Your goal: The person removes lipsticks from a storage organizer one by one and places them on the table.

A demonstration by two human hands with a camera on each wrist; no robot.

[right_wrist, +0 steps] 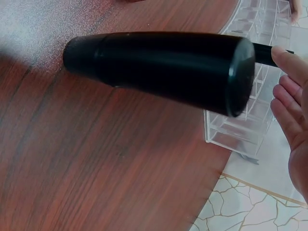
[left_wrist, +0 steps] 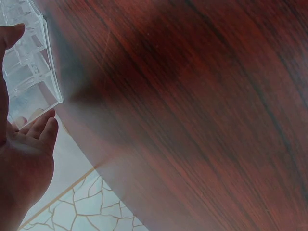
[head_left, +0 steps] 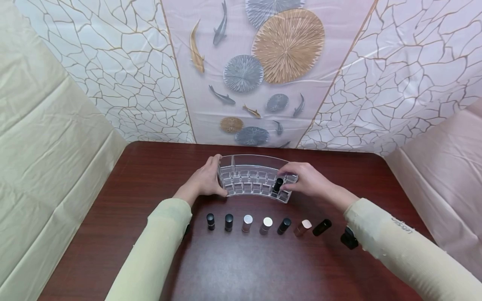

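A clear, curved lipstick organizer (head_left: pixel 246 175) with rows of small square compartments stands on the dark wooden table. My left hand (head_left: pixel 206 177) grips its left end, thumb at the front corner and fingers along the back. In the left wrist view, that hand (left_wrist: pixel 29 154) spans the organizer's end (left_wrist: pixel 36 72). My right hand (head_left: pixel 306 177) pinches a black lipstick tube (head_left: pixel 278 185), which is upright in the front row towards the right end. Whether its base touches the compartment floor cannot be seen. In the right wrist view, the thumb meets the narrow black tube (right_wrist: pixel 265 54).
In front of the organizer, several lipstick tubes stand in a row: black (head_left: pixel 229 222), silver-topped (head_left: pixel 247 223), pale-topped (head_left: pixel 266 225), rose-brown (head_left: pixel 303 228) and black (head_left: pixel 321 227). A black tube (right_wrist: pixel 163 72) looms large before the right wrist camera. Patterned cloth (head_left: pixel 150 83) hangs behind the table.
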